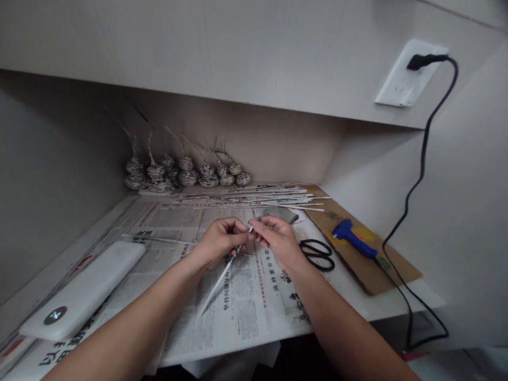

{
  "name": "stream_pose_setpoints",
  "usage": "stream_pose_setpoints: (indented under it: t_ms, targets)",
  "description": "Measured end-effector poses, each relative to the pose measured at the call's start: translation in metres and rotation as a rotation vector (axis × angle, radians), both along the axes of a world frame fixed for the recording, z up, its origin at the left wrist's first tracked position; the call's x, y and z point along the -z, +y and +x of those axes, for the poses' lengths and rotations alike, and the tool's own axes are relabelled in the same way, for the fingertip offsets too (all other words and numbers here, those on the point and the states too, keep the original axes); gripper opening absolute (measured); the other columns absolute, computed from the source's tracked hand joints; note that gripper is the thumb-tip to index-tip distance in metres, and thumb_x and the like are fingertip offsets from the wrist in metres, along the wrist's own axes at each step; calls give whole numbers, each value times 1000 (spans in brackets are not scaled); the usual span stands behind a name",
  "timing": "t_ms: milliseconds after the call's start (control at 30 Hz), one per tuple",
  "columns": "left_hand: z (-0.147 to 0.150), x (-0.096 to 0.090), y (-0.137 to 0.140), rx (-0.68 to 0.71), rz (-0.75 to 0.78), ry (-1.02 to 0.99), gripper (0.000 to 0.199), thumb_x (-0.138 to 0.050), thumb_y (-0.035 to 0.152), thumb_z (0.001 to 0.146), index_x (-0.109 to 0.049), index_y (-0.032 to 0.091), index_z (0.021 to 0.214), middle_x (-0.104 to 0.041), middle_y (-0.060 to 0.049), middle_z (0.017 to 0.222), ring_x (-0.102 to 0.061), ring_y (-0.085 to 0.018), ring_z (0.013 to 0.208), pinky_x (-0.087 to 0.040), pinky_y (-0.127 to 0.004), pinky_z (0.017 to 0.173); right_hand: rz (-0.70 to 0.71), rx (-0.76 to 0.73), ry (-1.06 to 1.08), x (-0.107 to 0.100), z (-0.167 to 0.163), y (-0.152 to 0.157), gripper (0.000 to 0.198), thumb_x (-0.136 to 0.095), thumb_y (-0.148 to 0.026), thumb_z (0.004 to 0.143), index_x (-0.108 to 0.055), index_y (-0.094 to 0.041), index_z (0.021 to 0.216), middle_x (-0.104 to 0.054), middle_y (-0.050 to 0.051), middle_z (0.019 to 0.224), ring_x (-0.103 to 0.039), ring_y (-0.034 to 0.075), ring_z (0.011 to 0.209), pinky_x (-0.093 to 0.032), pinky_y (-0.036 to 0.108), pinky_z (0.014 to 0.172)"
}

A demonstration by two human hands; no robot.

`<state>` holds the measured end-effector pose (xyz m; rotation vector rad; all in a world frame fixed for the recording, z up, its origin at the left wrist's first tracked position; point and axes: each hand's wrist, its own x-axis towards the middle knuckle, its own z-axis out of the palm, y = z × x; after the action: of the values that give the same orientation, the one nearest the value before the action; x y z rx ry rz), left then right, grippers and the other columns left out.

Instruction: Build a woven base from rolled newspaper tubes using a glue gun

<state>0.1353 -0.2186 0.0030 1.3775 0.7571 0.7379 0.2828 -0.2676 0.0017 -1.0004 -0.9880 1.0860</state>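
Note:
Both my hands meet over the newspaper (pixel 246 312) in the middle of the table. My left hand (pixel 224 238) is closed, its fingers pinching rolled paper strips (pixel 216 291); one strip slants down toward the front and another sticks out to the left. My right hand (pixel 275 235) is closed too, thumb and forefinger pinching the upper end of the same paper strips. The fingers hide most of the join between the strips. Close by my right wrist lie black-handled scissors (pixel 317 255), their blades hidden behind the hand.
Several woven paper gourds (pixel 188 172) stand along the back left, with a heap of paper strips (pixel 246 198) before them. A blue glue gun (pixel 354 238) rests on cardboard (pixel 373 283); its cord runs to a wall socket (pixel 410 74). A white power bank (pixel 87 291) lies left.

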Motion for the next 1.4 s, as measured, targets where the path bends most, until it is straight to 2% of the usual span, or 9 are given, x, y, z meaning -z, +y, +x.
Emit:
stream_pose_setpoints:
  t_ms: [100,233,433,600,767,900,1033,1200,1400]
  targets:
    - [0,-2,-1,3,66,28,31,-78,34,61,-57,14,70,-58,2,52,-43,-6,40,-32,-17,38,-2,20,8,2,0,1,26,-77,-38,65,-64,-15,64,-58,-2,57,-46,7,49,-28,19,41]
    - [0,-2,-1,3,115,38,31,-77,35,62,-58,14,71,-57,2,52,-43,-6,40,-32,-17,37,-16,14,37,6,1,2,26,-74,-41,68,-66,-16,68,-59,-1,59,-46,6,48,-26,19,40]
    - [0,1,-1,10,88,6,33,-75,39,65,-61,14,82,-58,2,55,-46,-7,43,-32,-17,38,25,73,-15,4,1,3,27,-72,-43,70,-68,-16,70,-57,-2,58,-45,6,48,-25,19,40]
    - [-2,-3,-1,27,60,71,30,-72,41,69,-64,13,79,-60,0,53,-41,-5,39,-28,-17,39,-37,59,74,4,3,4,30,-70,-46,72,-69,-16,74,-58,0,62,-45,5,47,-23,18,39]
    - [-3,-2,1,58,-1,63,30,-70,42,71,-64,13,77,-60,0,53,-40,-5,38,-26,-17,38,-11,58,60,6,4,4,27,-72,-43,71,-70,-16,78,-60,0,64,-45,6,49,-25,19,40]
    - [-2,-1,0,39,47,57,33,-72,43,68,-64,15,83,-60,1,55,-44,-6,41,-26,-17,39,2,91,-15,8,2,4,24,-74,-40,68,-68,-17,73,-57,-2,58,-44,7,48,-28,20,42]
    - [-3,-3,0,7,98,83,33,-70,45,69,-64,14,79,-62,0,57,-47,-7,43,-28,-18,40,-16,89,-46,8,0,3,25,-74,-40,67,-65,-17,67,-54,-3,54,-43,7,48,-29,21,44]
    - [-4,-2,3,72,22,16,31,-68,43,72,-65,13,77,-64,-3,65,-55,-9,50,-27,-18,39,-35,41,30,2,0,0,27,-74,-42,66,-66,-16,69,-57,-2,59,-44,7,48,-30,20,44]
    - [-4,-1,6,144,-181,-60,29,-72,38,69,-65,12,77,-61,-3,63,-55,-8,49,-20,-16,36,-9,23,-15,1,0,0,27,-71,-43,69,-68,-17,74,-59,-1,63,-44,7,49,-29,21,43]
